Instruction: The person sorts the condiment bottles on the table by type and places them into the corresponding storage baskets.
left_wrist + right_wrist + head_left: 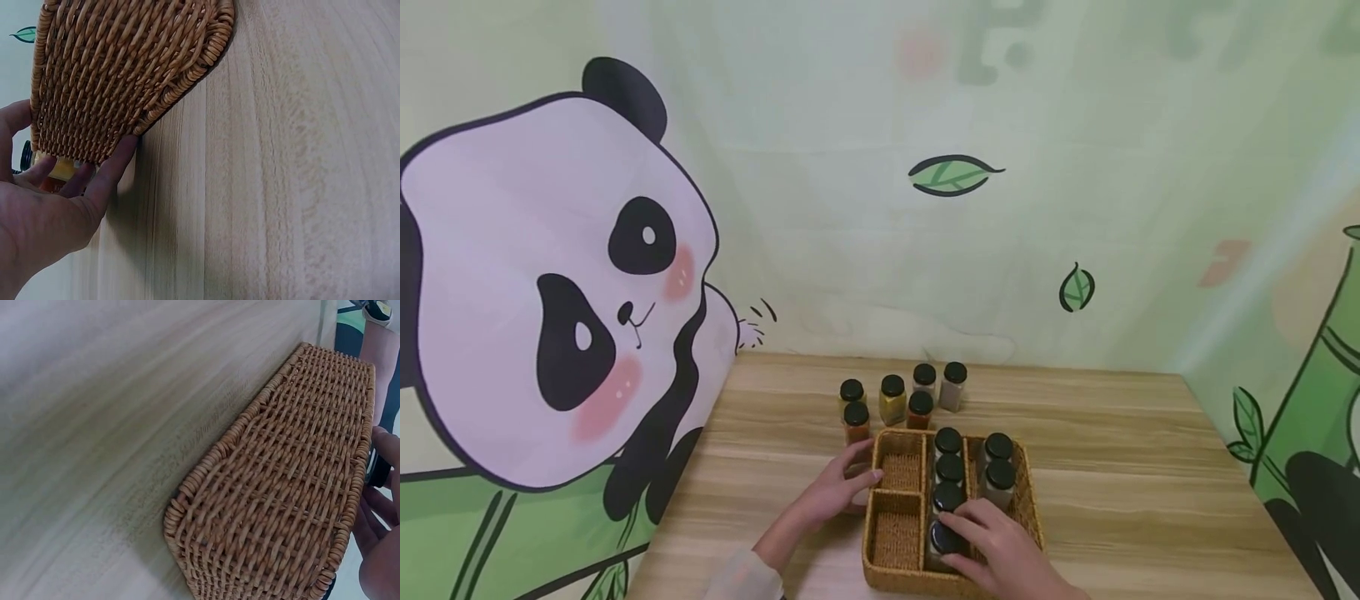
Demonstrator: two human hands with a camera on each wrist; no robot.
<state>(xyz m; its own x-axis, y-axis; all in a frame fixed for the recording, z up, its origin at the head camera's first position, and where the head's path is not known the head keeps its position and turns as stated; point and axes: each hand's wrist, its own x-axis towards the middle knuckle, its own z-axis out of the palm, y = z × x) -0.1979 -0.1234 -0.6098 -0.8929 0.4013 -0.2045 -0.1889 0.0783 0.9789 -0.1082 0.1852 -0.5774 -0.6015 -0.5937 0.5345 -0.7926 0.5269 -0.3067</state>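
A woven wicker basket (895,581) with compartments stands on the wooden table. Black-lidded spice jars line its middle compartment, and two more jars (999,477) are in the right one. My right hand (1003,546) pinches the nearest jar (945,537) of the middle row by its lid, thumb on the near side and fingers on the far side. At the basket's left side, my left hand (831,496) touches the wall near the far corner. The left wrist view shows these fingers (112,169) spread fairly straight against the wicker, one at the rim.
Behind the basket's far left edge stands a group of several spice jars (892,400) with black lids and yellow, red and pale contents. The wooden table (1120,467) extends to both sides. A wall cloth (820,250) printed with a panda and leaves hangs behind it.
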